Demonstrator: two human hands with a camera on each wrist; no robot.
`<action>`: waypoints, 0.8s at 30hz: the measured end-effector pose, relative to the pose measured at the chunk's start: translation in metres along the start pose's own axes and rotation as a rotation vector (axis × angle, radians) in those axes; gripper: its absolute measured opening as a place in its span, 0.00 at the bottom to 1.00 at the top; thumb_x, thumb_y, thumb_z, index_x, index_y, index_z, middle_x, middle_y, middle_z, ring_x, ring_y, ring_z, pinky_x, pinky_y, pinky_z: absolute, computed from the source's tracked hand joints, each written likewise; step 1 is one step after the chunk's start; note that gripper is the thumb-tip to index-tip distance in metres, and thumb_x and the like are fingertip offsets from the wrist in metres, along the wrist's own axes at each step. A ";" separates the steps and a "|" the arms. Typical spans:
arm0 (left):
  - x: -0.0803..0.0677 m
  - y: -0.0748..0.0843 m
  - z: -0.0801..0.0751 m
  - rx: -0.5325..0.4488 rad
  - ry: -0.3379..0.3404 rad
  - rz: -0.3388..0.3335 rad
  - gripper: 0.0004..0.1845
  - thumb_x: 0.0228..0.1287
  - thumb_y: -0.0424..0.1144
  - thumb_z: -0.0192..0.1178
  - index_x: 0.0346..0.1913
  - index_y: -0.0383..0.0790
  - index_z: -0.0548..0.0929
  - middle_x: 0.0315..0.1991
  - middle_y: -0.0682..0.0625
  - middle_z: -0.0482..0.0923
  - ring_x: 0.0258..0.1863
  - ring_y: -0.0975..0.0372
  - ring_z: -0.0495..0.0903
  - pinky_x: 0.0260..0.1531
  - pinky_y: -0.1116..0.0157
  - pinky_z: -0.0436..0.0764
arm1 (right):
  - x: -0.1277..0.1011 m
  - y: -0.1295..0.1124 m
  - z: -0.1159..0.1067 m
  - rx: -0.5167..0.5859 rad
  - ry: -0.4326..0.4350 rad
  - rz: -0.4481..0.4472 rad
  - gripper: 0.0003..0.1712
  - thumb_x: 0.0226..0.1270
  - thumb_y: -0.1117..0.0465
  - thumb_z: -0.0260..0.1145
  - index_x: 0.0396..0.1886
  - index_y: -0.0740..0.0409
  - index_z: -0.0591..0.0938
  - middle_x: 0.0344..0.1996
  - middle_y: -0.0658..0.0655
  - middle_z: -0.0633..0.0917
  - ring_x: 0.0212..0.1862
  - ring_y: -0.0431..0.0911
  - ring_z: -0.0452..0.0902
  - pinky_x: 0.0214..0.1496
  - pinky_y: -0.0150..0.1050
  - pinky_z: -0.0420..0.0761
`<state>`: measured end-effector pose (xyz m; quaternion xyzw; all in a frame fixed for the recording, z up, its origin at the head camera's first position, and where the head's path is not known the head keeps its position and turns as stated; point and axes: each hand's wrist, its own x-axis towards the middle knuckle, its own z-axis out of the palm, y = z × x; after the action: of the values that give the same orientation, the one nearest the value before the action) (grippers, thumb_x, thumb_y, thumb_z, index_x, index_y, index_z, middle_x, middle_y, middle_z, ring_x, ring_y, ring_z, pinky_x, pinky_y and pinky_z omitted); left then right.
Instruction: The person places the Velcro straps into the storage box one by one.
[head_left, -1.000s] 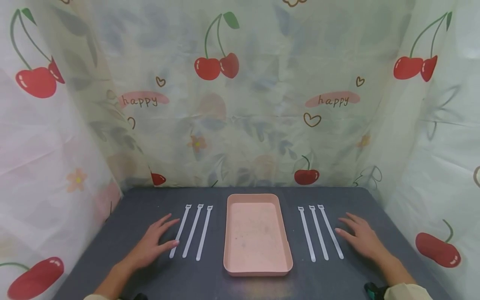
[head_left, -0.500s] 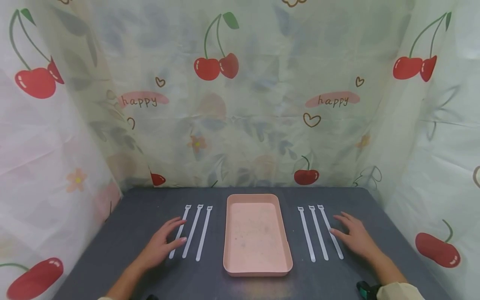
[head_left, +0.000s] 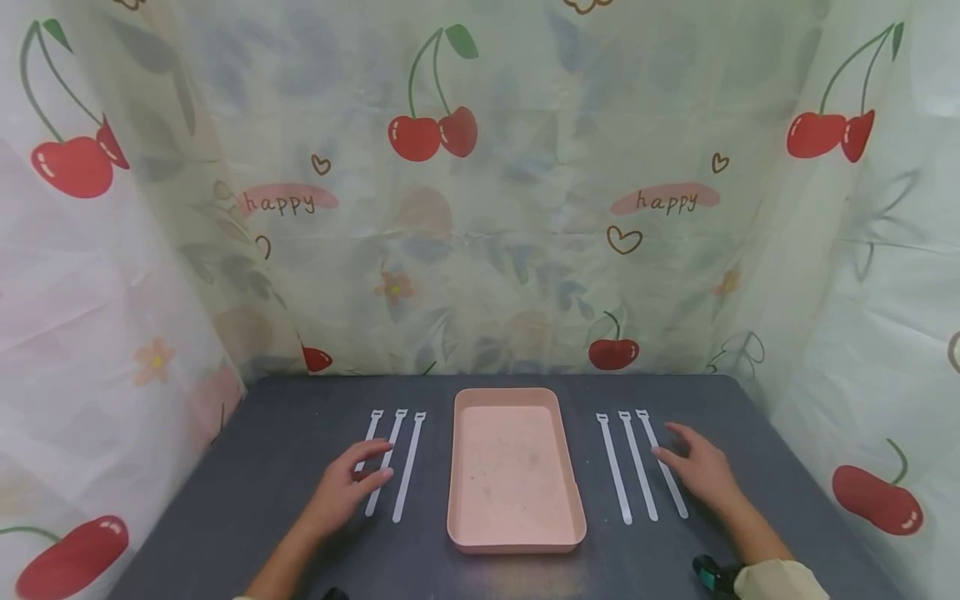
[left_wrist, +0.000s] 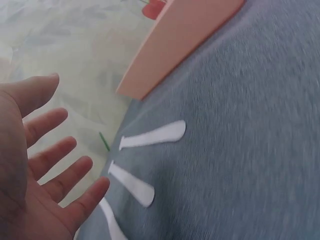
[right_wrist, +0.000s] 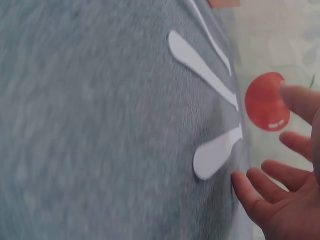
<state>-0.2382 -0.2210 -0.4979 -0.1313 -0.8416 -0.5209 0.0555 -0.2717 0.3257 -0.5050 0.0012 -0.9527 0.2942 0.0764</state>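
Note:
A pink rectangular tray (head_left: 517, 537) lies in the middle of the dark grey table (head_left: 285, 417). Three white straps lie left of it and three right of it. My left hand (head_left: 367, 462) rests flat with spread fingers over the lower part of the leftmost strap (head_left: 371, 427), its thumb at the middle strap (head_left: 393, 433). My right hand (head_left: 675, 446) lies flat, its fingers on the outermost right strap (head_left: 647, 423). The left wrist view shows the open left palm (left_wrist: 30, 165) beside strap ends (left_wrist: 152, 137). In the right wrist view the right fingers (right_wrist: 250, 192) hover by a strap end (right_wrist: 217, 152).
Cherry-printed curtains (head_left: 480, 208) close the table in at the back and on both sides. The remaining straps (head_left: 408, 462) (head_left: 615, 467) lie parallel beside the tray's long walls. A dark wrist device (head_left: 712, 575) shows at the bottom right.
Both hands have slid inward toward the tray. The left hand now covers the leftmost strap and the right hand reaches the outermost right strap. Tray and straps have not moved.

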 end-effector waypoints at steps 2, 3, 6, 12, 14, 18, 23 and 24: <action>0.002 -0.001 0.005 -0.019 0.010 0.002 0.21 0.64 0.38 0.65 0.59 0.38 0.79 0.59 0.45 0.76 0.59 0.49 0.74 0.54 0.51 0.76 | 0.000 -0.002 0.001 0.019 0.006 0.031 0.37 0.65 0.50 0.66 0.65 0.71 0.68 0.60 0.77 0.71 0.60 0.69 0.68 0.57 0.64 0.69; 0.003 -0.001 0.007 -0.029 0.018 0.014 0.21 0.63 0.38 0.65 0.59 0.38 0.79 0.58 0.45 0.76 0.59 0.49 0.74 0.53 0.51 0.76 | 0.000 -0.002 0.001 0.032 0.013 0.044 0.37 0.65 0.52 0.67 0.64 0.71 0.68 0.59 0.77 0.71 0.59 0.69 0.69 0.56 0.63 0.71; 0.004 -0.001 0.014 -0.065 0.044 0.059 0.20 0.63 0.36 0.65 0.57 0.36 0.80 0.57 0.44 0.77 0.57 0.49 0.76 0.52 0.52 0.77 | 0.001 -0.004 0.004 0.078 0.030 0.086 0.36 0.63 0.54 0.69 0.64 0.71 0.68 0.58 0.77 0.73 0.56 0.69 0.73 0.51 0.60 0.75; 0.005 0.002 0.025 -0.110 0.113 0.084 0.17 0.62 0.34 0.65 0.55 0.37 0.82 0.56 0.44 0.78 0.54 0.50 0.77 0.49 0.58 0.79 | 0.007 -0.003 0.011 0.116 0.054 0.127 0.34 0.61 0.58 0.70 0.62 0.72 0.70 0.55 0.77 0.75 0.53 0.67 0.76 0.48 0.56 0.78; 0.005 0.003 0.029 -0.116 0.133 0.071 0.17 0.61 0.33 0.66 0.54 0.37 0.82 0.55 0.44 0.78 0.53 0.50 0.78 0.48 0.60 0.79 | 0.009 -0.002 0.013 0.113 0.063 0.130 0.34 0.61 0.59 0.70 0.62 0.73 0.70 0.53 0.77 0.76 0.52 0.66 0.77 0.48 0.56 0.78; 0.008 0.005 0.039 -0.146 0.159 0.028 0.19 0.58 0.31 0.68 0.54 0.34 0.82 0.53 0.43 0.79 0.52 0.47 0.78 0.48 0.56 0.78 | 0.010 -0.003 0.016 0.109 0.083 0.137 0.33 0.59 0.62 0.70 0.60 0.73 0.71 0.49 0.76 0.78 0.50 0.66 0.77 0.47 0.57 0.76; 0.009 0.007 0.052 -0.173 0.155 -0.013 0.20 0.58 0.31 0.68 0.55 0.35 0.80 0.53 0.42 0.80 0.53 0.46 0.78 0.53 0.45 0.74 | 0.010 -0.007 0.018 0.072 0.108 0.156 0.31 0.56 0.66 0.70 0.58 0.74 0.72 0.42 0.73 0.80 0.44 0.64 0.77 0.45 0.58 0.74; 0.010 0.007 0.054 -0.180 0.156 -0.016 0.20 0.58 0.31 0.68 0.55 0.35 0.81 0.54 0.41 0.80 0.53 0.45 0.78 0.53 0.44 0.74 | 0.010 -0.007 0.018 0.063 0.111 0.162 0.31 0.56 0.67 0.70 0.58 0.74 0.72 0.40 0.72 0.80 0.42 0.63 0.77 0.44 0.58 0.74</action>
<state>-0.2433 -0.1681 -0.5143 -0.0881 -0.7855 -0.6035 0.1047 -0.2837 0.3099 -0.5146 -0.0897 -0.9342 0.3287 0.1052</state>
